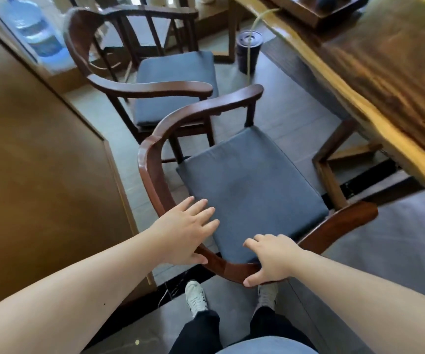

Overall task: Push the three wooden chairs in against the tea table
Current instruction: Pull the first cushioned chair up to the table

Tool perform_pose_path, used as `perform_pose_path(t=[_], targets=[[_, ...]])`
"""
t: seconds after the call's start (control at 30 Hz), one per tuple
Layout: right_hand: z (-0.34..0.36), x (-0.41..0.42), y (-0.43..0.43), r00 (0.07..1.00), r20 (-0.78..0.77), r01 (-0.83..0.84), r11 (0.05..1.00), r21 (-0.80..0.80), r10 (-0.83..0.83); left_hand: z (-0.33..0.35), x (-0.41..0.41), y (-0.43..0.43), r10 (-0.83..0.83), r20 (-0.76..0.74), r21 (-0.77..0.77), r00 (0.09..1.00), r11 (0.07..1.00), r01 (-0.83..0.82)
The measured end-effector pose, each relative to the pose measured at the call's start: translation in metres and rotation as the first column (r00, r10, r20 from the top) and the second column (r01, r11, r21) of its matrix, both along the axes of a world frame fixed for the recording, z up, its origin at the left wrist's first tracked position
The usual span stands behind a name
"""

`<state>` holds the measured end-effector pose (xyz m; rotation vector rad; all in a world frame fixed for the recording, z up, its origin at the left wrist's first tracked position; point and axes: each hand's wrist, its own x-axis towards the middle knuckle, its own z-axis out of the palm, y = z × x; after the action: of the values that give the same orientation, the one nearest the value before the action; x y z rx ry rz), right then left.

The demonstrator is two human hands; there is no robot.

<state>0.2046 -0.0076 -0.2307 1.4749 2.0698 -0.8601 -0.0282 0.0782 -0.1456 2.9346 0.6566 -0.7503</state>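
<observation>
My left hand (184,232) lies spread and flat on the curved back rail of the nearest chair (244,185), fingers reaching over its blue cushion (249,190), thumb on the rail's outer side. My right hand (272,259) curls around the same rail, thumb beneath it. Both arms stretch forward, nearly straight. The chair sits angled, its front apart from the tabletop (375,80) edge, bare floor (290,116) between. A second chair (139,60) stands just beyond, beside the wall panel (35,162).
</observation>
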Motion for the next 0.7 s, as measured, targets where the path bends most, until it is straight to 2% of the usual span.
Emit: perform_pose_path(t=[0.13, 0.23, 0.33, 0.57, 0.7], targets=[[-0.007, -0.015, -0.006, 0.997, 0.0, 0.081, 0.995, -0.053, -0.082, -0.014, -0.01, 0.009, -0.098, -0.013, -0.048, 0.995, 0.994, 0.097], [-0.016, -0.023, -0.009, 0.992, 0.032, 0.122, 0.987, -0.106, -0.119, -0.022, -0.023, 0.019, -0.193, -0.086, -0.013, 0.977, 0.981, 0.193], [-0.023, -0.025, -0.01, 0.997, 0.049, 0.074, 0.986, -0.149, -0.067, -0.027, -0.031, 0.024, -0.198, -0.103, 0.007, 0.975, 0.98, 0.199], [-0.027, -0.02, 0.008, 0.997, 0.03, -0.062, 0.975, -0.213, 0.07, -0.04, -0.035, 0.031, -0.282, 0.076, -0.01, 0.956, 0.959, 0.283], [-0.028, -0.018, 0.009, 0.998, 0.02, -0.059, 0.965, -0.257, 0.066, -0.041, -0.034, 0.031, -0.245, 0.025, -0.024, 0.969, 0.969, 0.245]])
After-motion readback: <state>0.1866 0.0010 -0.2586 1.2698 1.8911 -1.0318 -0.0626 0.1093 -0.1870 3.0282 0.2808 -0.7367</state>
